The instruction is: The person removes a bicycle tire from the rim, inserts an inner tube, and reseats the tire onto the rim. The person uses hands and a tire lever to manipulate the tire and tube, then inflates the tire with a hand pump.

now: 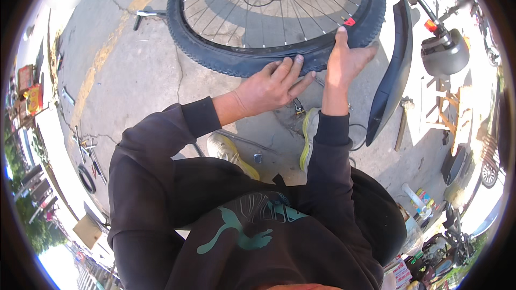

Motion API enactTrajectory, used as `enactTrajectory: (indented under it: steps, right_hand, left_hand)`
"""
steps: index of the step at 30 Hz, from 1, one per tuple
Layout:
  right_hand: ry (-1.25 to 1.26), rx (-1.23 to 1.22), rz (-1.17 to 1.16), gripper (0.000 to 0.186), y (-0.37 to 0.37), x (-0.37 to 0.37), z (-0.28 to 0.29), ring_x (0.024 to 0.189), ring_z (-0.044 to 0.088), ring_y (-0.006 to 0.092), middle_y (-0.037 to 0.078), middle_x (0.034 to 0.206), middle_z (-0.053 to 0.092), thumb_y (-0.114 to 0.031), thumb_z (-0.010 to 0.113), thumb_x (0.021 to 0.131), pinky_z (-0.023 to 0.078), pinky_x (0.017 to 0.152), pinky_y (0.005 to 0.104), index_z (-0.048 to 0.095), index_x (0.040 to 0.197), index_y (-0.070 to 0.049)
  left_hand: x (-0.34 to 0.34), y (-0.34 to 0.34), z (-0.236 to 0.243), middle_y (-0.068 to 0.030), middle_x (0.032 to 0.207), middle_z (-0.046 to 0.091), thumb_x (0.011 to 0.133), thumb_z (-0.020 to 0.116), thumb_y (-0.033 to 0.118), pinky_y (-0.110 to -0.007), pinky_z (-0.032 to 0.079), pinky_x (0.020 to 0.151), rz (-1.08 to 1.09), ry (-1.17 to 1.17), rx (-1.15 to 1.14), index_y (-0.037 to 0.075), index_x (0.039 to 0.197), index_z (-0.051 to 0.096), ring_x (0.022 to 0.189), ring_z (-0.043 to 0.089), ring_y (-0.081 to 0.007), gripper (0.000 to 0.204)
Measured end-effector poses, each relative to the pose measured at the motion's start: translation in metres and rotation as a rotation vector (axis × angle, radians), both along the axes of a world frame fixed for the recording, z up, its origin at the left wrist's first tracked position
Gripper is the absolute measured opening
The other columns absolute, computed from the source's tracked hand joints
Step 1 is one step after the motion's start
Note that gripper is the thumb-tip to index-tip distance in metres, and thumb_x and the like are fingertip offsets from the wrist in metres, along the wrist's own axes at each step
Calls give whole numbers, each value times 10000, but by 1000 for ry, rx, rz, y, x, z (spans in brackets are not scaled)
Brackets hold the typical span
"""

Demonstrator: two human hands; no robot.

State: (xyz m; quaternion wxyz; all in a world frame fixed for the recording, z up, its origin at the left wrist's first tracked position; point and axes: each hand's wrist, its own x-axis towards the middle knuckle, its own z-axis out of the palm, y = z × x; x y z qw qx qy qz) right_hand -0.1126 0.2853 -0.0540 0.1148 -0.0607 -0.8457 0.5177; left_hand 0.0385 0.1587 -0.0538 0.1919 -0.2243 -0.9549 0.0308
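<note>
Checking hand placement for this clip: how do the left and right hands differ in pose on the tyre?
The left hand lies flat, fingers spread along the lower edge of the tyre. The right hand stands more upright, thumb hooked over the tyre's inner edge, palm on its sidewall. Both are bare and press the tyre.

Open-air roadside bicycle repair spot.

A bicycle wheel (pixel 274 16) with a knobby tyre stands on cracked concrete pavement (pixel 140 75) with a yellow painted line; hand tools (pixel 88 153), a hammer (pixel 402 123), a loose black mudguard (pixel 395 75) and a spare tyre (pixel 86 178) lie scattered about, with parked vehicles at the right edge.
</note>
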Motion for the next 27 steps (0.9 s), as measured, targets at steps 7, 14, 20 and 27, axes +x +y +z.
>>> enactTrajectory:
  steps: [7,14,20,27]
  right_hand:
    - [-368,685,1439,401,-59,-17,75,1074,716,314,176,1161,740,-266,740,896,554,915,415,699,1188,7]
    - [-407,1082,1910,578,-89,-18,58,1255,614,378,240,1356,641,-317,649,978,480,1051,433,511,1491,-88]
    - [-691,958,1990,546,-122,-29,50,1141,676,322,231,1261,701,-273,671,960,504,972,401,565,1412,15]
    - [-580,1066,1965,545,-119,-21,59,1131,667,377,263,1221,689,-288,740,925,512,938,448,596,1331,45]
  left_hand:
    - [10,-14,-5,-81,1125,636,848,616,243,-267,594,837,10,159,101,113,1189,656,1126,645,-251,367]
    - [17,-23,-17,-92,1106,667,846,619,215,-317,602,871,-38,221,183,21,1158,681,1084,689,-267,373]
    - [32,-32,-8,-164,1204,695,871,592,201,-377,581,937,-1,140,151,-21,1229,675,1206,653,-291,429]
    - [79,-48,4,-123,1179,665,904,707,276,-335,556,919,170,-414,701,57,1083,680,1110,640,-230,284]
